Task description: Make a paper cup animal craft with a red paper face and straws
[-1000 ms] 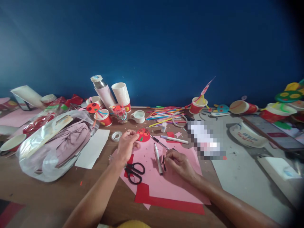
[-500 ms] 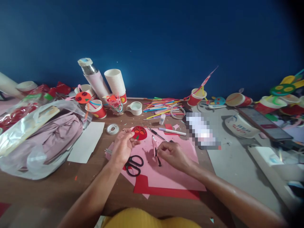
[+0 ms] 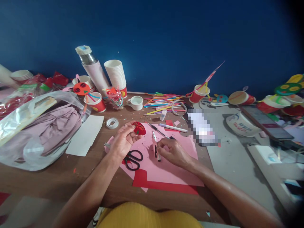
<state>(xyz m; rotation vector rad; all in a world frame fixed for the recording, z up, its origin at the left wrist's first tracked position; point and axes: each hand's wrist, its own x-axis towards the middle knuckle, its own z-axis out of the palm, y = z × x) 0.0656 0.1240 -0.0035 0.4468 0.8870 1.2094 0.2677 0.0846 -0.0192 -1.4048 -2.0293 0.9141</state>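
Note:
My left hand (image 3: 123, 139) pinches a small red paper cutout (image 3: 139, 128) by its left edge. The cutout shows drawn eyes with dark lashes and a green triangle, like a face. My right hand (image 3: 174, 152) is closed, its thumb and forefinger at a slim pink-and-black marker (image 3: 155, 144) just above the pink paper (image 3: 178, 172); the fingers partly hide the grip. Black-handled scissors (image 3: 134, 160) lie beside my left wrist, their blades partly under that hand. Red paper (image 3: 166, 186) sticks out from beneath the pink sheet.
A pen (image 3: 159, 130) and a white marker (image 3: 173, 127) lie beyond my hands, near a tape roll (image 3: 112, 123). Colourful sticks (image 3: 163, 104), stacked paper cups (image 3: 115, 74) and a thermos (image 3: 96, 71) line the wall. Left is a plastic bag (image 3: 35, 158); right, a blurred-out object (image 3: 201, 126).
The view has tipped slightly, so the tabletop sits higher. My left hand has turned the red cutout a little. The dark lower end of the marker at my right fingers has shifted slightly.

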